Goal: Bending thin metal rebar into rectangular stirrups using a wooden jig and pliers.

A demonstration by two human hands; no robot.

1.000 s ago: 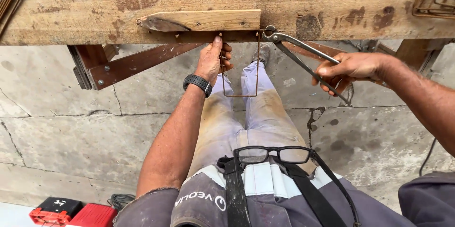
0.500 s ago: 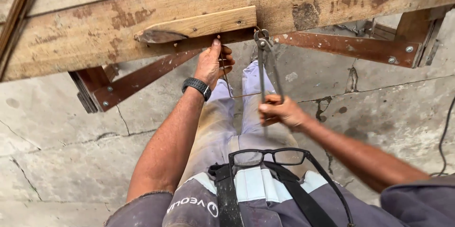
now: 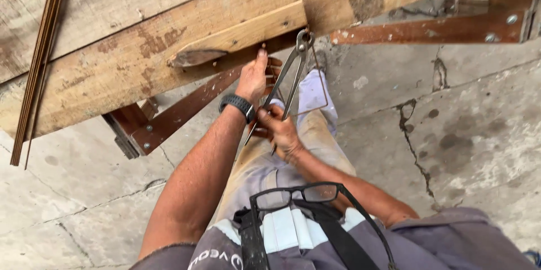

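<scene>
No packages, signs or screens in frame; only white lettering (image 3: 221,258) on grey shirt, bottom centre-left.

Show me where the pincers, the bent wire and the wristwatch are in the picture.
pincers (image 3: 293,70): head view, on the long metal handles.
bent wire (image 3: 326,87): head view, on the right vertical side of the wire.
wristwatch (image 3: 239,105): head view, on the black band at the left wrist.

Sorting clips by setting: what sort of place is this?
Probably a building site or rough outdoor workshop: a worn plank workbench, cracked concrete floor, thin steel rods on the bench, and pincers in the right hand.
</scene>
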